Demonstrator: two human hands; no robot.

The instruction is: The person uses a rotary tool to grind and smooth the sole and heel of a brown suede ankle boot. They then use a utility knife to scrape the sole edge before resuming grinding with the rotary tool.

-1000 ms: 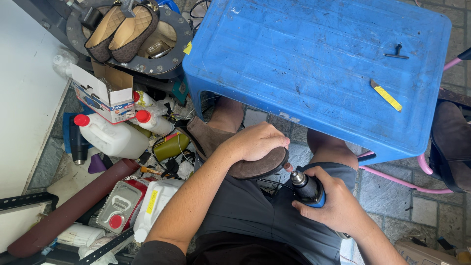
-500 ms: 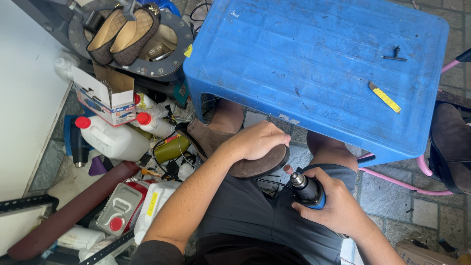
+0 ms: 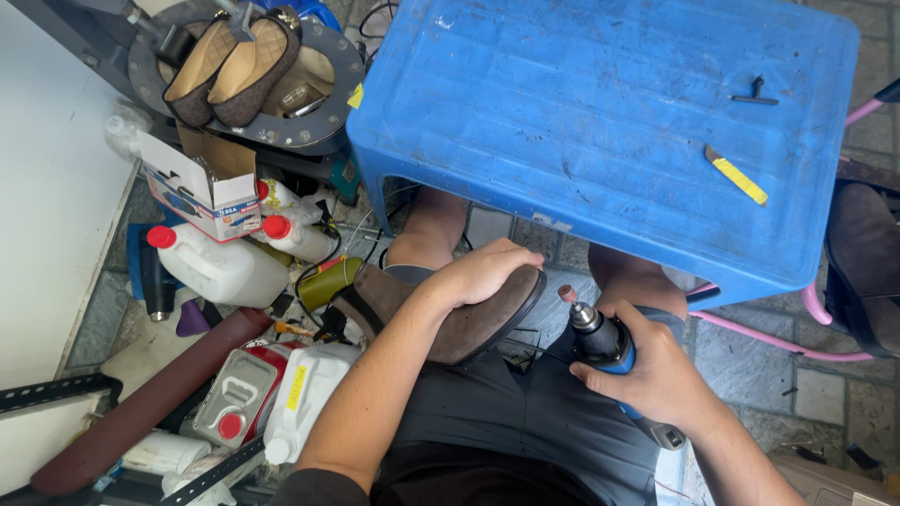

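Little has changed over the last second: the left hand is still pressed over the brown shoe, and the right hand is still closed round the rotary tool. The shoe is seen to have stayed on the lap, sole edge turned toward the tool, and the tool's tip has stayed just beside that edge without clearly touching it. From this steadiness it is judged that the shoe's edge is being worked, or is about to be, with no step yet finished.

The left hand is laid palm down, fingers curled over the toe end, so that the shoe is gripped and held against the thigh; the forearm is brought in from the lower left. The right hand is clenched on the tool's blue and black body, thumb on top, wrist bent inward so that the small tip points up and left at the shoe.

Just beyond the hands a blue plastic stool is stood over the knees, with a yellow-handled blade and a small black key lying on it. To the left, white jugs with red caps and a cardboard box are crowded on the floor, and a pair of tan shoes is set on a round metal frame.
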